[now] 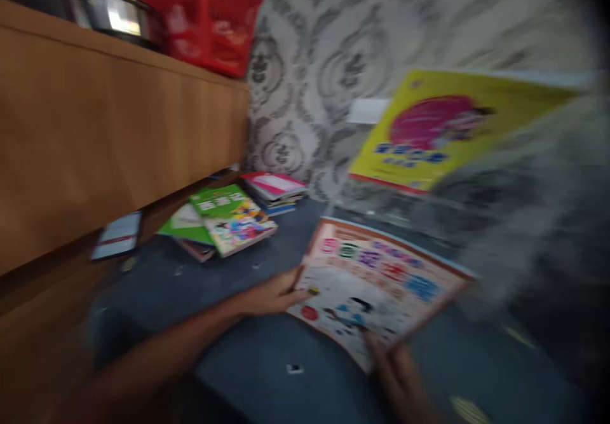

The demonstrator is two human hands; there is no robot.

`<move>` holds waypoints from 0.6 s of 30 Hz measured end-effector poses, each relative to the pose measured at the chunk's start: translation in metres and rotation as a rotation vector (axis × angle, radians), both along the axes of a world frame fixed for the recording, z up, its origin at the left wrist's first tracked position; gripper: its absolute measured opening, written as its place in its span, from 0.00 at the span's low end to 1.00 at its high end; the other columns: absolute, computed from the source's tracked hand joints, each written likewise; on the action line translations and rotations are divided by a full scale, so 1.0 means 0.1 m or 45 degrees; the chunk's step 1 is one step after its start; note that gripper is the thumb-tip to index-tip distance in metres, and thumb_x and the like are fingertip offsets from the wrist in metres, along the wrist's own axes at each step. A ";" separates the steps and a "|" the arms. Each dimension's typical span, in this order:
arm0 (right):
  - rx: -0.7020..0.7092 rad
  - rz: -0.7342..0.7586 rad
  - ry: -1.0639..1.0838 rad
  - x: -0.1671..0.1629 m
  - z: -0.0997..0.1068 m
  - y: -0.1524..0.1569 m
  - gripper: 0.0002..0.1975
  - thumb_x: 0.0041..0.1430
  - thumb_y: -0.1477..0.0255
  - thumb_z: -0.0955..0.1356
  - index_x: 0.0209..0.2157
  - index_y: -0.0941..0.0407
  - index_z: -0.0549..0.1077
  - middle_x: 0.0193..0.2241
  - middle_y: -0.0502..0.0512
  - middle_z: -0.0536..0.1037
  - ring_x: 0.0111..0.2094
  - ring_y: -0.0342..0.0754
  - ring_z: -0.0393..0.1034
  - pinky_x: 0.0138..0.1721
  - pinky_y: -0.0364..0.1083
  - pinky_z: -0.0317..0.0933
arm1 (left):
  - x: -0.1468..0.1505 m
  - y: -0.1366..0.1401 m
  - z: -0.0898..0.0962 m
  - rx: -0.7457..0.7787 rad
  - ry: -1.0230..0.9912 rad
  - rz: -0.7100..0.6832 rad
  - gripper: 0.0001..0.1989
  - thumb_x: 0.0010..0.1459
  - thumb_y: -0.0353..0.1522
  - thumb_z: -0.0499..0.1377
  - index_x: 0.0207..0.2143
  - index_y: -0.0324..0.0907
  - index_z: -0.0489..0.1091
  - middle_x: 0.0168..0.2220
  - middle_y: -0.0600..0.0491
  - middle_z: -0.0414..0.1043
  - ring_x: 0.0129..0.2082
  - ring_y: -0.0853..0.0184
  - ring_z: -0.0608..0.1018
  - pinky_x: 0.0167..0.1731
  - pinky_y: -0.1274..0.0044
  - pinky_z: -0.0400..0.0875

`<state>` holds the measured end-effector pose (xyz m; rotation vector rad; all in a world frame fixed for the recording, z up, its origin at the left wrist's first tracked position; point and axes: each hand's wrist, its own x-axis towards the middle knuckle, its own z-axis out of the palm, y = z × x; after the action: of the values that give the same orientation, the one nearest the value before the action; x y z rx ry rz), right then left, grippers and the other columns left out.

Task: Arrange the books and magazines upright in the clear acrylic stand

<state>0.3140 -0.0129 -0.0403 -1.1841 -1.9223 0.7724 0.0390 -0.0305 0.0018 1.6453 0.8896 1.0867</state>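
one pale book (381, 278), left hand (274, 295) and right hand (398, 373) at edges, fingers (296, 297) gripping it

We've got pale pink and white on the held booklet (395, 306), brown band up top, its title jumping from pink to green, purple, red, blue! Now we catch the yellow book (376, 163), splashed with a magenta oval, blue lettering, red along one edge. Over to the green book (223, 211): white lettering, multicoloured below! We see a blue-grey desk (248, 360), red basket (207, 23), orange-brown cabinet (119, 119), grey wallpaper (350, 71) with dark, ornate medallions.
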 end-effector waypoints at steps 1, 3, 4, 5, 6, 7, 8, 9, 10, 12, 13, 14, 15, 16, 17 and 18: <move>-0.127 0.007 0.046 -0.01 0.06 -0.05 0.30 0.63 0.46 0.63 0.58 0.49 0.74 0.50 0.63 0.80 0.53 0.65 0.74 0.53 0.63 0.72 | -0.01 -0.04 0.04 -0.034 0.019 0.032 0.34 0.63 0.51 0.56 0.63 0.39 0.64 0.61 0.42 0.70 0.61 0.53 0.72 0.61 0.60 0.66; -0.259 0.077 0.114 -0.03 0.18 -0.10 0.35 0.63 0.43 0.61 0.60 0.52 0.72 0.58 0.62 0.75 0.59 0.64 0.69 0.62 0.65 0.63 | -0.05 -0.06 0.10 -0.116 0.081 0.091 0.32 0.63 0.50 0.57 0.64 0.43 0.64 0.65 0.45 0.66 0.65 0.53 0.68 0.65 0.58 0.59; -0.268 0.117 0.116 -0.04 0.24 -0.10 0.36 0.64 0.43 0.60 0.62 0.52 0.70 0.60 0.61 0.73 0.62 0.63 0.66 0.65 0.64 0.58 | -0.08 -0.04 0.10 -0.165 0.120 0.065 0.33 0.62 0.50 0.58 0.65 0.44 0.64 0.66 0.45 0.65 0.65 0.52 0.67 0.66 0.58 0.58; -0.260 0.165 0.112 -0.04 0.29 -0.08 0.35 0.66 0.44 0.59 0.62 0.52 0.69 0.60 0.61 0.73 0.63 0.62 0.64 0.66 0.63 0.57 | -0.11 -0.01 0.09 -0.197 0.150 0.066 0.33 0.62 0.50 0.57 0.65 0.45 0.64 0.66 0.46 0.65 0.65 0.51 0.68 0.66 0.58 0.58; -0.234 0.203 0.110 -0.03 0.34 -0.06 0.33 0.67 0.45 0.59 0.63 0.51 0.68 0.60 0.61 0.73 0.63 0.61 0.64 0.66 0.63 0.57 | -0.13 0.02 0.07 -0.210 0.202 0.076 0.33 0.61 0.51 0.57 0.64 0.47 0.65 0.66 0.47 0.65 0.65 0.51 0.68 0.66 0.58 0.57; -0.201 0.229 0.107 -0.01 0.37 -0.04 0.32 0.67 0.47 0.59 0.62 0.51 0.69 0.59 0.60 0.73 0.63 0.61 0.64 0.65 0.62 0.58 | -0.15 0.04 0.03 -0.209 0.265 0.108 0.32 0.60 0.52 0.57 0.62 0.49 0.68 0.65 0.48 0.67 0.65 0.49 0.68 0.66 0.57 0.57; -0.167 0.243 0.110 0.01 0.40 -0.02 0.30 0.68 0.48 0.59 0.61 0.51 0.70 0.58 0.61 0.74 0.61 0.62 0.66 0.63 0.62 0.59 | -0.17 0.07 -0.01 -0.211 0.330 0.152 0.32 0.59 0.54 0.58 0.61 0.51 0.70 0.64 0.49 0.69 0.64 0.48 0.68 0.66 0.56 0.57; -0.137 0.247 0.117 0.03 0.42 0.01 0.29 0.68 0.48 0.60 0.60 0.51 0.71 0.56 0.61 0.75 0.59 0.63 0.68 0.61 0.62 0.61 | -0.17 0.09 -0.05 -0.202 0.378 0.190 0.32 0.57 0.55 0.58 0.60 0.51 0.71 0.62 0.49 0.71 0.64 0.46 0.68 0.66 0.56 0.57; -0.114 0.248 0.123 0.06 0.43 0.03 0.28 0.68 0.49 0.61 0.58 0.51 0.72 0.54 0.61 0.77 0.57 0.63 0.70 0.59 0.62 0.63 | -0.18 0.11 -0.08 -0.178 0.421 0.213 0.32 0.57 0.56 0.58 0.59 0.52 0.72 0.61 0.49 0.72 0.63 0.46 0.69 0.65 0.56 0.58; -0.089 0.254 0.108 0.11 0.46 0.08 0.27 0.67 0.49 0.62 0.56 0.52 0.74 0.52 0.62 0.78 0.54 0.63 0.72 0.56 0.61 0.66 | -0.16 0.15 -0.11 -0.111 0.480 0.256 0.32 0.57 0.56 0.57 0.59 0.52 0.72 0.60 0.49 0.74 0.62 0.45 0.71 0.64 0.55 0.59; -0.080 0.252 0.084 0.14 0.47 0.11 0.27 0.67 0.49 0.62 0.55 0.53 0.75 0.51 0.62 0.79 0.52 0.63 0.72 0.55 0.61 0.66 | -0.14 0.17 -0.10 -0.073 0.503 0.277 0.32 0.57 0.56 0.57 0.59 0.52 0.72 0.59 0.49 0.74 0.60 0.45 0.72 0.64 0.54 0.60; -0.067 0.248 0.052 0.16 0.49 0.15 0.27 0.67 0.49 0.62 0.55 0.53 0.75 0.51 0.62 0.79 0.52 0.63 0.72 0.55 0.61 0.66 | -0.11 0.19 -0.06 -0.035 0.520 0.302 0.31 0.57 0.55 0.56 0.58 0.53 0.73 0.59 0.49 0.75 0.59 0.44 0.74 0.63 0.53 0.61; -0.051 0.244 0.020 0.19 0.52 0.19 0.27 0.67 0.49 0.62 0.56 0.53 0.74 0.51 0.63 0.79 0.52 0.62 0.72 0.55 0.61 0.65 | -0.08 0.22 0.00 0.001 0.532 0.319 0.31 0.57 0.55 0.56 0.58 0.53 0.73 0.58 0.49 0.75 0.57 0.44 0.75 0.62 0.53 0.62; -0.027 0.246 -0.007 0.22 0.55 0.24 0.28 0.68 0.50 0.61 0.56 0.54 0.73 0.52 0.63 0.78 0.52 0.62 0.72 0.55 0.61 0.65 | -0.05 0.25 0.08 0.040 0.540 0.321 0.31 0.57 0.55 0.56 0.58 0.53 0.73 0.57 0.49 0.76 0.56 0.45 0.76 0.61 0.54 0.64; 0.003 0.249 -0.026 0.25 0.60 0.29 0.28 0.69 0.50 0.59 0.58 0.54 0.72 0.52 0.63 0.78 0.53 0.62 0.72 0.56 0.62 0.64 | -0.01 0.29 0.17 0.085 0.547 0.317 0.31 0.58 0.54 0.55 0.59 0.53 0.72 0.56 0.49 0.77 0.54 0.46 0.77 0.60 0.55 0.67; 0.042 0.254 -0.040 0.27 0.65 0.35 0.28 0.70 0.50 0.58 0.59 0.53 0.70 0.53 0.63 0.77 0.54 0.62 0.70 0.57 0.62 0.63 | 0.03 0.33 0.26 0.132 0.555 0.310 0.30 0.58 0.54 0.55 0.59 0.52 0.72 0.55 0.49 0.77 0.54 0.47 0.78 0.58 0.57 0.69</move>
<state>0.3410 0.0220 0.0242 -1.0000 -2.0938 0.8269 0.0419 0.0030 0.0280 1.9375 1.3630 0.9600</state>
